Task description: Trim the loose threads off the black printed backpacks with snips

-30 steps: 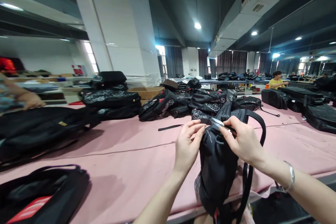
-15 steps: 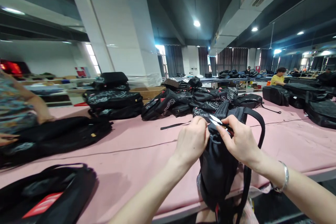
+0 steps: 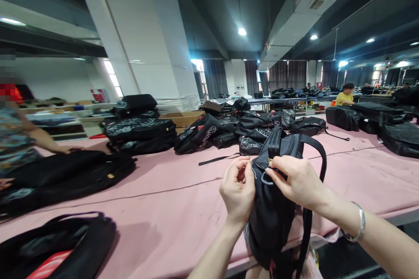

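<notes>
At the near edge of the pink surface point(image 3: 183, 200), a black backpack point(image 3: 273, 218) is standing roughly upright, its top lying between the two hands. Left hand point(image 3: 238, 189): thumb and forefinger are pinching together at the backpack's upper left edge, a white thread point(image 3: 255, 174) hanging just beside the tips. Right hand point(image 3: 296, 183): fingers are curling over the upper front, above a grey loop point(image 3: 266, 178); what they are grasping is too hidden to tell. A black strap point(image 3: 322, 152) is arching out behind the right hand. Beyond, patterned black bags point(image 3: 258, 128) are lying in a heap. At lower left, another black bag point(image 3: 98, 244) is showing a red patch point(image 3: 50, 265). Farther left, a co-worker's hand point(image 3: 65, 149) is touching a long black bag point(image 3: 81, 174).
</notes>
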A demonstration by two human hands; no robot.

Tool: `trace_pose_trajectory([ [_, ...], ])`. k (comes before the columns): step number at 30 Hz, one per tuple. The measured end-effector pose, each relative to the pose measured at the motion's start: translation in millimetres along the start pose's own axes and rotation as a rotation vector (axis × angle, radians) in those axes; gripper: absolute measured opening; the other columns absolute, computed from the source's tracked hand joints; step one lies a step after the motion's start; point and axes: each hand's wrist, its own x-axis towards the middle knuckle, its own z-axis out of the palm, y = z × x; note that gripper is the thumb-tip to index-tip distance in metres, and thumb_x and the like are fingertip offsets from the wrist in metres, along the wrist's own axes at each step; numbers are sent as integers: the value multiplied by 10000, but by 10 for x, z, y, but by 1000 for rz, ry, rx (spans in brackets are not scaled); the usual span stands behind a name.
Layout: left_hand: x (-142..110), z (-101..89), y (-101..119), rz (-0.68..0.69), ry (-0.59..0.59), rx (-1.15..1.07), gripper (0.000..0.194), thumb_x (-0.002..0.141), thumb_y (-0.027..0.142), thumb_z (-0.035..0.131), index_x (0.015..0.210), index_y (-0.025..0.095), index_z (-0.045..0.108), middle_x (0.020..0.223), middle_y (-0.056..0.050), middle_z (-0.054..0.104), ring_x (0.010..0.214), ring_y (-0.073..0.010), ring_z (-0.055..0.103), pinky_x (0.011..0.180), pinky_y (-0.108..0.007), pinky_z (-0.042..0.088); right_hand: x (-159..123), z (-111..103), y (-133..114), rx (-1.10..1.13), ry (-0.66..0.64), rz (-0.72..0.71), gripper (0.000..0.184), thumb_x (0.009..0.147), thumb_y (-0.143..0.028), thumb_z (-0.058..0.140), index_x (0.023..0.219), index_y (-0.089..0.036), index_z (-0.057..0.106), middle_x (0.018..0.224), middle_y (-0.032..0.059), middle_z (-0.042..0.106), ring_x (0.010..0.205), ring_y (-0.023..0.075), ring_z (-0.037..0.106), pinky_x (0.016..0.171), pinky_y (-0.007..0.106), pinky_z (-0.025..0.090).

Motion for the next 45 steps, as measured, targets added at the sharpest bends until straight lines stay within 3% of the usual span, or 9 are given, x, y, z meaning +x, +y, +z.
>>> trace_pose_trajectory([
  [12, 5, 37, -12, 174, 68, 160, 98, 810, 209, 521, 831, 146, 593, 916, -79, 586, 839, -151, 587, 676, -254, 516, 27, -23, 26, -23, -37, 1, 158, 877, -306, 447, 806, -177, 506, 753, 22, 605, 706, 147, 576, 606, 228, 355],
  [19, -9, 55, 3, 235, 56, 183, 69, 809, 165, 520, 837, 147, 580, 914, -73, 582, 854, -141, 578, 691, -243, 510, -1, -54, 53, 49, -22, 29, 174, 879, -310, 453, 784, -171, 497, 755, 25, 608, 708, 132, 580, 627, 212, 374],
  [34, 6, 74, 3, 399, 100, 379, 76, 795, 123, 516, 843, 147, 570, 887, -70, 592, 847, -150, 577, 699, -259, 494, -8, -36, 38, -30, -23, 34, 173, 873, -311, 455, 777, -182, 518, 723, 7, 616, 669, 134, 577, 582, 227, 326],
  [41, 10, 69, -17, 329, 142, 332, 59, 813, 174, 511, 837, 143, 555, 899, -83, 590, 884, -163, 570, 694, -260, 495, -43, -23, 47, 89, 66, 75, 151, 861, -308, 484, 802, -172, 515, 756, 16, 621, 664, 125, 574, 582, 213, 346],
  [45, 10, -14, 20, 131, -1, 181, 167, 860, 250, 452, 887, 156, 587, 931, -76, 612, 871, -158, 592, 742, -280, 499, -45, -25, 58, 178, 122, 91, 129, 857, -294, 494, 828, -170, 517, 786, 12, 625, 639, 109, 558, 575, 205, 360],
])
